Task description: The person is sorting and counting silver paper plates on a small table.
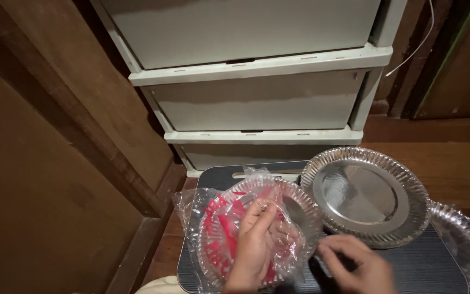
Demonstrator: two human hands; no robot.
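On the dark ribbed table [425,267] before the grey plastic drawers [257,100], a bagged plate stack [229,228] was gripped by the left hand [254,245]; the right hand [357,264] was blurred, its grip untellable.

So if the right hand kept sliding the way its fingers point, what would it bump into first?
Probably the plastic-wrapped stack of plates under the left hand; the right hand points left toward its edge, though blur makes the depth uncertain.
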